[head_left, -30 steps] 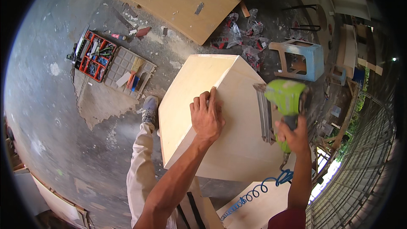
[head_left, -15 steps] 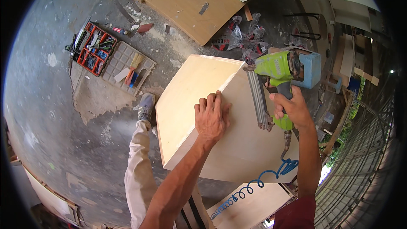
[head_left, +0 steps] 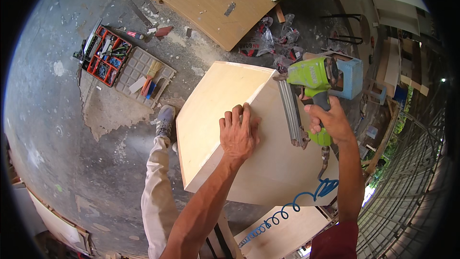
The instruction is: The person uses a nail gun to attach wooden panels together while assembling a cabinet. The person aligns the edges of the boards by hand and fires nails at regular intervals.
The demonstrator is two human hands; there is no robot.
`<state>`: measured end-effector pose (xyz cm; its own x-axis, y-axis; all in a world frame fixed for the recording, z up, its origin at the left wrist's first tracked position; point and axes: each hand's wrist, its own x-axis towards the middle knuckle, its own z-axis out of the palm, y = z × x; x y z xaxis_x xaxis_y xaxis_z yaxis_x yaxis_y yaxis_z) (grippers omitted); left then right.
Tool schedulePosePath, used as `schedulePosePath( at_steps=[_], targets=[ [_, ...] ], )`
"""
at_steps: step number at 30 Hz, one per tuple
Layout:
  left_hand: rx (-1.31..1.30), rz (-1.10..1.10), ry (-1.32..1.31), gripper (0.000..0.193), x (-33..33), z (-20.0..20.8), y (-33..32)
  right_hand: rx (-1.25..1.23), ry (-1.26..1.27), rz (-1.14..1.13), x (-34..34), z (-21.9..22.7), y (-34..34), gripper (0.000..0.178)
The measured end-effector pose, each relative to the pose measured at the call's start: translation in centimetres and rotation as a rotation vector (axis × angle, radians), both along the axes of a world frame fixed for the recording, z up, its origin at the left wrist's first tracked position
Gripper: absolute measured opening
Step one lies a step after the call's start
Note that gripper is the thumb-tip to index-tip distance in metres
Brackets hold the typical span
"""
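One pale wooden box (head_left: 203, 115), a green nail gun's (head_left: 309, 74) nose now at its far corner; a second ago the two stood apart.
On the left I see the left hand (head_left: 239, 134) half-curled over the box's edge; the right hand (head_left: 330, 121) is wrapped round the gun's handle, coiled blue hose (head_left: 295, 202) trailing below.

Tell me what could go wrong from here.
The right hand holds the nail gun close to a corner of the wooden box, and the left hand rests on an edge leading there, so a stray nail might strike that hand. Nailing near the corner could split the box. The blue hose loops past the box's near side and might snag.
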<state>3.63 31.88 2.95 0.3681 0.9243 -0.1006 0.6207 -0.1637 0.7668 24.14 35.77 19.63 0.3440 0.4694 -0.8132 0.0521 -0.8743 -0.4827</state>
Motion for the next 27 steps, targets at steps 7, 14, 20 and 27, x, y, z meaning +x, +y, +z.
schedulePosePath(
  at_steps=[7, 14, 20, 27],
  targets=[
    [-0.003, -0.008, 0.012, 0.052, 0.0, 0.0, 0.0, 0.006, 0.006, -0.004, 0.3, -0.1, -0.1, 0.021],
    [-0.011, 0.005, -0.005, 0.053, 0.2, -0.1, 0.0, -0.011, -0.004, -0.025, -0.6, 0.0, -0.6, 0.025],
    [-0.004, 0.006, -0.01, 0.055, 0.1, 0.0, 0.0, 0.028, 0.079, -0.049, -2.1, -0.5, -2.5, 0.027],
    [-0.006, 0.016, -0.021, 0.054, 0.1, 0.2, 0.1, 0.036, 0.064, -0.001, -2.6, -0.7, -2.8, 0.025]
  ],
)
